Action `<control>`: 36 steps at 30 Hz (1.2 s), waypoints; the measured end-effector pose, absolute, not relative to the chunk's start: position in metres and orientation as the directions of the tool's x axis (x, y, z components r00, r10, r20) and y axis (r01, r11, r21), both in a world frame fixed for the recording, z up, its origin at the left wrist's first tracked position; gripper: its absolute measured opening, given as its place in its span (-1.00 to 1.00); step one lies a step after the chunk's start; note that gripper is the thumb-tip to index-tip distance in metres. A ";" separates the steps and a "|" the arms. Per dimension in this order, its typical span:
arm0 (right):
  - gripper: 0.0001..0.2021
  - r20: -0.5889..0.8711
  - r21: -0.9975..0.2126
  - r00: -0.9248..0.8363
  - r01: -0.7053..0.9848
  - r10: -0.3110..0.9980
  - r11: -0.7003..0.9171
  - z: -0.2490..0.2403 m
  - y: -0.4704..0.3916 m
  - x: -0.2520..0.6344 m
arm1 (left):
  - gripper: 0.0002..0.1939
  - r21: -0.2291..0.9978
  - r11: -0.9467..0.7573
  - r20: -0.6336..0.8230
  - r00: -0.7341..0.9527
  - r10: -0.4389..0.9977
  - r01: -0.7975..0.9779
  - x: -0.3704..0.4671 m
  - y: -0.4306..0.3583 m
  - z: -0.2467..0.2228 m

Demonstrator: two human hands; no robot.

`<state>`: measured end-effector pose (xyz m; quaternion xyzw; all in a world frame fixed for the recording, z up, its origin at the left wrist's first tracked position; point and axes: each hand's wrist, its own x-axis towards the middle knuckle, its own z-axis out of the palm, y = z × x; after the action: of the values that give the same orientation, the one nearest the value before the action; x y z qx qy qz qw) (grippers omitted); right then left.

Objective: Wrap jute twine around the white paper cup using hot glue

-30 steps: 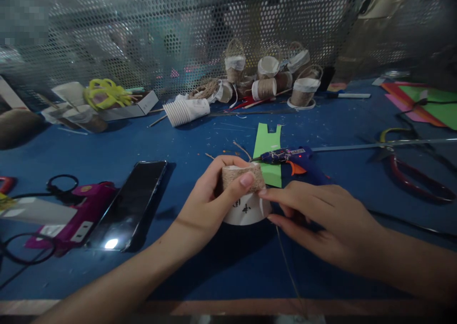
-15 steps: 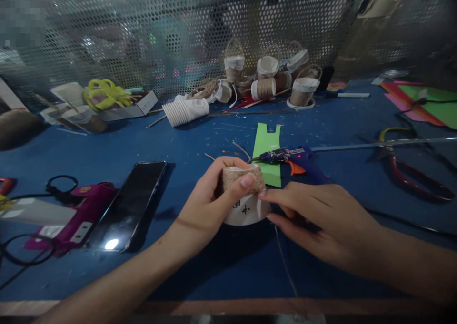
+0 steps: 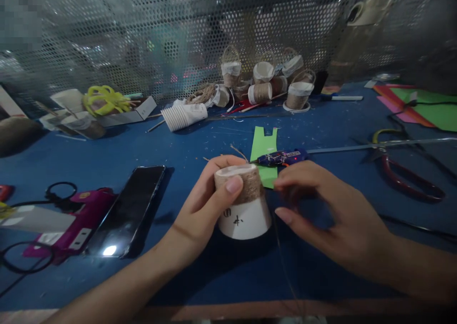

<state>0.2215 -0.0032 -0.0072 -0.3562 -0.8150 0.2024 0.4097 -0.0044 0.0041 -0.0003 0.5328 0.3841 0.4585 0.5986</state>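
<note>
A white paper cup (image 3: pixel 250 219), half wrapped in brown twine (image 3: pixel 250 186), is gripped by my left hand (image 3: pixel 207 195). My thumb presses on the twine wrap and the fingers go round the back. The twine covers the upper part; dark marks show on the bare white part below. A thin loose strand (image 3: pixel 283 262) hangs from the cup's right side toward the table's front edge. My right hand (image 3: pixel 332 210) is just right of the cup, apart from it, thumb and fingers spread. Behind the cup, a blue glue gun (image 3: pixel 282 158) lies across a green paper cutout (image 3: pixel 267 176).
Left lie a phone (image 3: pixel 132 210) with its light on and a magenta power strip (image 3: pixel 82 219). Red-handled scissors (image 3: pixel 403 176) are at the right. Stacked paper cups (image 3: pixel 183 117), twine-wrapped baskets (image 3: pixel 300 95) and a yellow bundle (image 3: pixel 105 100) line the mesh panel (image 3: pixel 171 38).
My right hand has come off the cup and moved slightly right, its fingers spreading. My left hand has tilted the cup, so more of its white part shows.
</note>
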 end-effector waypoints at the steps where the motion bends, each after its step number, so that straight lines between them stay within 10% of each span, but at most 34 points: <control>1: -0.74 0.493 -0.674 -0.379 0.402 0.783 0.619 -0.007 -0.003 0.221 | -0.70 0.987 0.013 0.036 0.299 0.954 -0.159 -0.005 0.003 0.000; 7: -0.55 0.098 -0.989 -0.569 0.038 0.816 0.146 -0.002 -0.002 0.215 | -0.61 0.973 0.092 -0.007 0.369 0.929 -0.211 -0.006 0.001 0.004; 13: -0.53 0.032 -0.972 -0.653 -0.197 0.757 -0.129 -0.003 -0.001 0.208 | -0.59 0.992 0.049 -0.001 0.380 0.925 -0.116 -0.003 0.003 -0.003; 28: -0.52 0.120 -0.849 -0.508 0.393 0.853 0.354 -0.004 0.001 0.219 | -0.42 0.995 0.067 -0.092 0.468 0.879 0.069 0.002 0.002 0.001; 36: -0.78 0.359 -0.459 -0.559 0.592 0.748 0.663 0.000 0.012 0.235 | -0.44 0.987 0.050 -0.120 0.498 0.859 0.152 -0.008 0.007 0.005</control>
<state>0.2350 0.0119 -0.0001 -0.3844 -0.8710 0.1444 0.2697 -0.0076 0.0068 0.0053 0.6232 0.4057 0.2944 0.6003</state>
